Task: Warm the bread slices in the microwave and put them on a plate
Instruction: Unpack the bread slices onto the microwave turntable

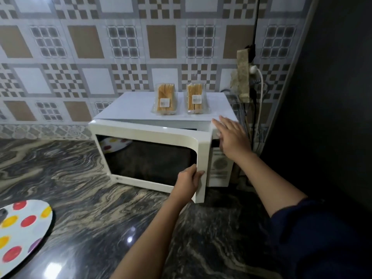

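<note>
A dark marbled tabletop runs up to a wall of patterned tiles. On it stands a cream microwave, its door swung partly open. The left hand has its grip closed around the door's free edge. The right hand lies flat with spread fingers against the microwave's upper right corner, holding nothing. Two wrapped packs of bread slices sit on a paper sheet on top. A spotted plate rests at the near left.
</note>
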